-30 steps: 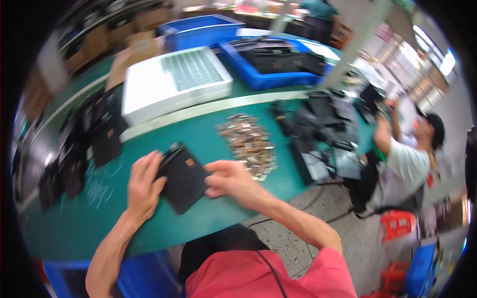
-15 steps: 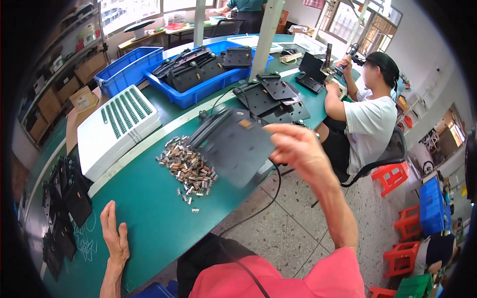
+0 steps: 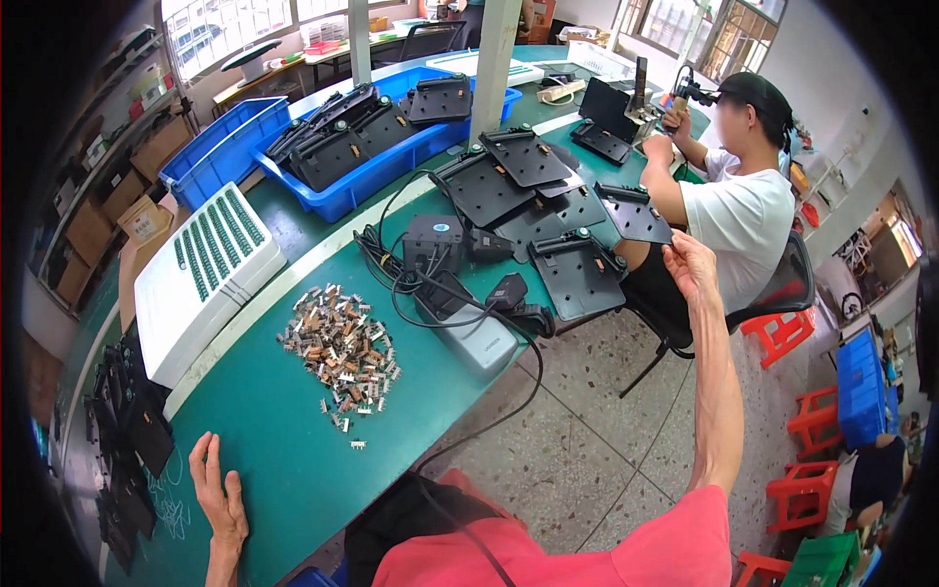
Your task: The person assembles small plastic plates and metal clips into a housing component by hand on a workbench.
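My right hand point(image 3: 693, 266), arm stretched far to the right, pinches a black panel point(image 3: 638, 217) by its near corner. This panel is held up beside the co-worker's lap, past other black panels point(image 3: 577, 274) stacked on the green bench. Low at the left, my left hand point(image 3: 223, 499) rests on the bench top with fingers outstretched, holding nothing. Between my hands lies a heap of small metal-and-brown slide switches point(image 3: 342, 352), with one loose switch point(image 3: 358, 445) at its near side.
A grey box with a black adapter point(image 3: 433, 243) and tangled cables stands right of the heap. Blue bins point(image 3: 337, 201) and a white foam block point(image 3: 201, 293) line the far side. More black panels point(image 3: 127, 430) lie at left. A co-worker point(image 3: 743, 210) sits at right, handling a tool.
My right hand has carried the black panel rightward, from above the switch heap to beside the co-worker. My left hand stays on the bench. The view has shifted slightly.
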Available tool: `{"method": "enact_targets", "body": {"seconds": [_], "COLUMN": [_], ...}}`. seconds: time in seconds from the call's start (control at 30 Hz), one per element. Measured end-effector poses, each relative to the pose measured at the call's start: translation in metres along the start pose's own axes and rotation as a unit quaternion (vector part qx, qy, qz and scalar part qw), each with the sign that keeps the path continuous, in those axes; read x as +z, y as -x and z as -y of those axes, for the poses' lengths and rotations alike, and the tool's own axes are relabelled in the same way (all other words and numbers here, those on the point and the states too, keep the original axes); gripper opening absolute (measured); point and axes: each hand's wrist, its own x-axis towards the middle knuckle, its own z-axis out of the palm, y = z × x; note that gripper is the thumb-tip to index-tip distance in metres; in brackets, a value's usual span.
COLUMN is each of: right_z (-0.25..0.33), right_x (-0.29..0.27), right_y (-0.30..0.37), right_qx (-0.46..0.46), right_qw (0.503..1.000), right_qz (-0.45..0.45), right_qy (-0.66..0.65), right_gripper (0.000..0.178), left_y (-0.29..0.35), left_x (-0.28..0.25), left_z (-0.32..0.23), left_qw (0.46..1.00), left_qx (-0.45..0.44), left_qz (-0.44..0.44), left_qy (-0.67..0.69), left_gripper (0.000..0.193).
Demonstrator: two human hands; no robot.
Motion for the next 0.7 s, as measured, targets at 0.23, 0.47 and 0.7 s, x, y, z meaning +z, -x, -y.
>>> {"method": "enact_targets", "body": {"seconds": [0.23,0.47,0.7], "right_z": [-0.036,-0.031,-0.046], "right_x": [-0.001,0.026,0.057], "right_y": [-0.049,-0.111,-0.145], "right_qx": [0.036,0.04,0.053], "right_qw": [0.996,0.991,0.974], "right_qz": [-0.05,-0.039,-0.147], "right_qy": [-0.07,-0.121,-0.162], "right_gripper": [0.019,0.014,0.008], "left_y": [-0.001,-0.003,-0.004], "left_x": [0.0,0.0,0.0], "left_z": [-0.001,0.0,-0.001], "left_qw": [0.999,0.998,0.996], "left_qx": [-0.011,-0.031,-0.041], "left_qz": [0.031,0.058,0.077], "left_qy": [-0.015,-0.021,-0.03], "left_gripper": [0.055,0.056,0.054]}}
